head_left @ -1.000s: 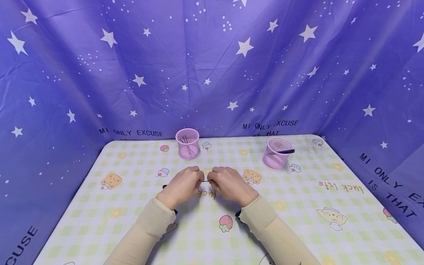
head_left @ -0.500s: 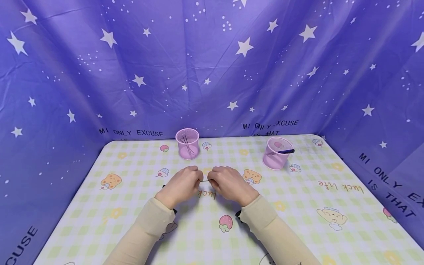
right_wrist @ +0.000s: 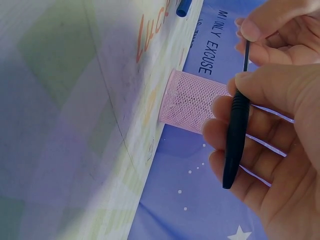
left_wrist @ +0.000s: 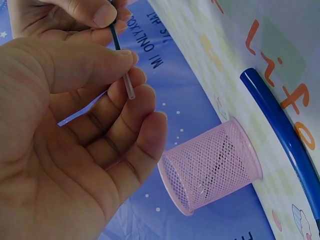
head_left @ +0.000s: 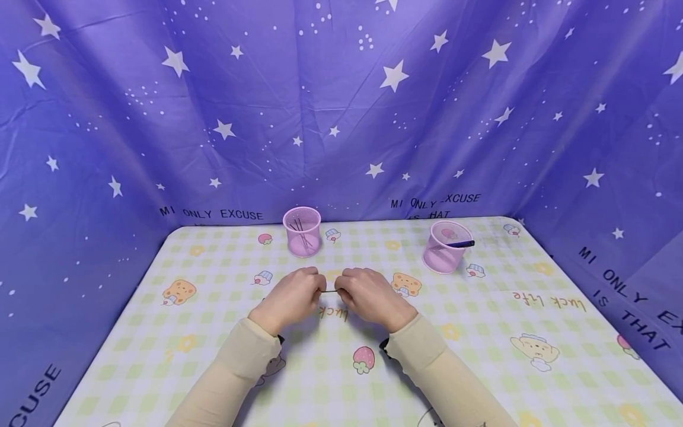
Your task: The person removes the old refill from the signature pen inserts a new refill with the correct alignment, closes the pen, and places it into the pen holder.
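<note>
Both hands meet low over the tablecloth in the head view, a short gap between them. My left hand (head_left: 292, 299) pinches a thin pen refill (left_wrist: 129, 87) between thumb and forefinger, its clear end sticking out below the thumb. The refill (head_left: 330, 291) bridges the gap as a thin dark line. My right hand (head_left: 375, 299) holds a black pen tip section (right_wrist: 236, 130) with a ribbed grip, thumb on its upper end. From that end the refill runs toward the left hand. A blue pen barrel (left_wrist: 280, 135) lies beside the left hand, mostly hidden in the head view.
A pink mesh cup (head_left: 302, 244) at the back holds several thin dark sticks. Another pink mesh cup (head_left: 443, 258) to its right has a dark blue pen piece (head_left: 460, 244) leaning over its rim. Starry purple curtains (head_left: 341, 118) enclose the checked tablecloth (head_left: 512, 379).
My left hand has slid slightly left, so the gap between the hands is wider and more of the refill shows. The right hand has barely moved.
</note>
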The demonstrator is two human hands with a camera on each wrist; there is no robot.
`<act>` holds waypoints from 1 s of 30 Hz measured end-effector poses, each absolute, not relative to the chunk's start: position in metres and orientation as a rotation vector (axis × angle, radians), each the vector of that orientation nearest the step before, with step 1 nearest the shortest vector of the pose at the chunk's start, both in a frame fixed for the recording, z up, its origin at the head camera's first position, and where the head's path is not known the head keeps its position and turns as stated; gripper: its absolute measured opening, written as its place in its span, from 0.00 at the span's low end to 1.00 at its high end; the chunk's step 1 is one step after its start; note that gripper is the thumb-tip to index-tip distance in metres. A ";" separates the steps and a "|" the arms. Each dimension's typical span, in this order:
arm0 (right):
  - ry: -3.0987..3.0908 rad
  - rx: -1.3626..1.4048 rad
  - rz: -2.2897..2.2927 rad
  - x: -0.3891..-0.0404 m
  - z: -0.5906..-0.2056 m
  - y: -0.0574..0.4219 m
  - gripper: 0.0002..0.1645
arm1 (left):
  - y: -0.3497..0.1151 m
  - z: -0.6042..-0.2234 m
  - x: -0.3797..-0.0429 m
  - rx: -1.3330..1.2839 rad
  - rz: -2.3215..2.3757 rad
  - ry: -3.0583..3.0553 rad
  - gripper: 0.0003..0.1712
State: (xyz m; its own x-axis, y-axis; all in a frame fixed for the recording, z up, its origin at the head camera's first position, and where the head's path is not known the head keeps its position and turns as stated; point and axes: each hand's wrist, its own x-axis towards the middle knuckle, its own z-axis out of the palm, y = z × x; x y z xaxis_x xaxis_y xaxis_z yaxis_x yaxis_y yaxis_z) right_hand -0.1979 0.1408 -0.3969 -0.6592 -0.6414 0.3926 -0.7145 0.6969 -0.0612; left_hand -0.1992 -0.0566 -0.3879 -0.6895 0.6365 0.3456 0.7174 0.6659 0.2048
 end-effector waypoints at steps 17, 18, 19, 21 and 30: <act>-2.579 1.054 0.289 -0.199 -0.397 0.143 0.09 | -0.061 -0.386 -0.200 -1.058 -0.509 -2.697 0.10; -2.580 1.053 0.289 -0.199 -0.397 0.143 0.09 | -0.061 -0.385 -0.200 -1.058 -0.511 -2.697 0.10; -2.581 1.052 0.290 -0.199 -0.397 0.143 0.09 | -0.060 -0.385 -0.200 -1.058 -0.512 -2.697 0.10; -2.584 1.050 0.290 -0.199 -0.396 0.143 0.09 | -0.060 -0.385 -0.200 -1.056 -0.513 -2.697 0.10; -2.584 1.053 0.280 -0.199 -0.397 0.142 0.09 | -0.058 -0.388 -0.200 -1.065 -0.445 -2.639 0.07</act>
